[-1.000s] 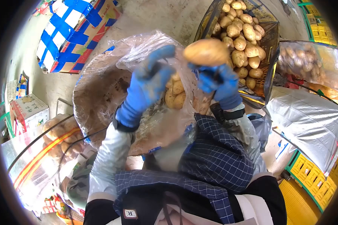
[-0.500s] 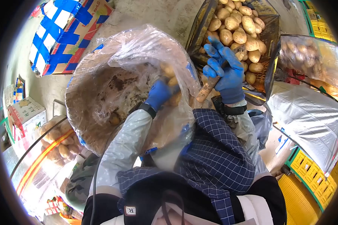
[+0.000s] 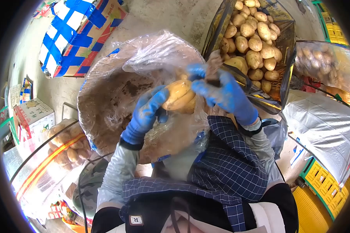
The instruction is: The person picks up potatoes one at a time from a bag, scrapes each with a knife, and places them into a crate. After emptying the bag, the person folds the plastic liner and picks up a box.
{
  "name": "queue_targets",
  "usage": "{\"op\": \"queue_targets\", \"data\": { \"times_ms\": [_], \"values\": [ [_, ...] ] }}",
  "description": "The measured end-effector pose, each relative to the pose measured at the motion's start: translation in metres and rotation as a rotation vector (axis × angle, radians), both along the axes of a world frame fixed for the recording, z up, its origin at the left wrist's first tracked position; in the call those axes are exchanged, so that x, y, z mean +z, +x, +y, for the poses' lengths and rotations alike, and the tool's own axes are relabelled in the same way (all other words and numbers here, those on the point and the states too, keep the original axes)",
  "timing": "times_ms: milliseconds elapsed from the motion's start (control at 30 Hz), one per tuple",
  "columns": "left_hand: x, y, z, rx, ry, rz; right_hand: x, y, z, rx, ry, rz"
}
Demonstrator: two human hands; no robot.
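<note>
Both hands wear blue gloves. My left hand (image 3: 146, 112) grips a yellow potato (image 3: 179, 95) from its left side, over the plastic-lined round container (image 3: 101, 112). My right hand (image 3: 225, 91) is at the potato's right side, its fingers closed around a brownish tool handle (image 3: 213, 66) that sticks up between them. The tool's working end is hidden. More potatoes (image 3: 254, 59) fill a black-lined crate just behind and to the right of my right hand.
A taped cardboard box (image 3: 72, 42) stands at the upper left, and a bag of potatoes (image 3: 68, 145) lies at the left. Silver sheeting (image 3: 317, 124) and yellow crates (image 3: 322, 178) are on the right. Another potato bag (image 3: 317, 58) sits at the upper right.
My left hand has come up out of the container with a potato. My right hand has moved down and left to meet it, and the tool's handle now points upward.
</note>
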State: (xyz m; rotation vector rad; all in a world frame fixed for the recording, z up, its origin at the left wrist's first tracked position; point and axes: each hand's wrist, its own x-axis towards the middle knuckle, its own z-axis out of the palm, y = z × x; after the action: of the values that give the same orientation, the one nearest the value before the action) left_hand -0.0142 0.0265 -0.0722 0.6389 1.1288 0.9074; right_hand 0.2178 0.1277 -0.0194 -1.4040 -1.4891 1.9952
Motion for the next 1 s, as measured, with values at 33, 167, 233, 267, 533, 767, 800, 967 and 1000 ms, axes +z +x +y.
{"op": "queue_targets", "data": {
  "times_ms": [33,167,233,267,533,767,800,967,1000],
  "values": [
    [0.028,-0.001,0.008,-0.005,0.019,0.023,0.002,-0.005,-0.005,0.043,-0.043,-0.065],
    [0.055,0.006,0.007,0.186,0.246,-0.007,0.01,-0.007,-0.007,-0.015,-0.274,0.404],
    [0.051,-0.003,0.003,0.148,0.297,-0.028,0.005,-0.008,-0.006,-0.041,-0.334,0.504],
    [0.054,0.001,0.0,0.169,0.293,0.017,0.003,-0.009,-0.006,-0.055,-0.365,0.554],
    [0.038,-0.014,0.004,0.074,0.051,-0.309,0.001,-0.01,-0.01,-0.029,0.015,0.461],
    [0.045,0.012,0.007,0.167,0.344,-0.067,0.005,-0.001,-0.006,0.022,-0.092,0.325],
    [0.043,0.011,0.008,0.133,0.369,-0.001,0.009,-0.004,-0.005,0.022,-0.117,0.329],
    [0.018,0.01,0.013,0.199,0.275,-0.09,0.017,-0.006,-0.006,0.026,-0.168,0.391],
    [-0.002,0.011,0.015,0.19,0.264,0.022,0.014,-0.006,-0.007,-0.002,-0.115,0.369]
  ]
}}
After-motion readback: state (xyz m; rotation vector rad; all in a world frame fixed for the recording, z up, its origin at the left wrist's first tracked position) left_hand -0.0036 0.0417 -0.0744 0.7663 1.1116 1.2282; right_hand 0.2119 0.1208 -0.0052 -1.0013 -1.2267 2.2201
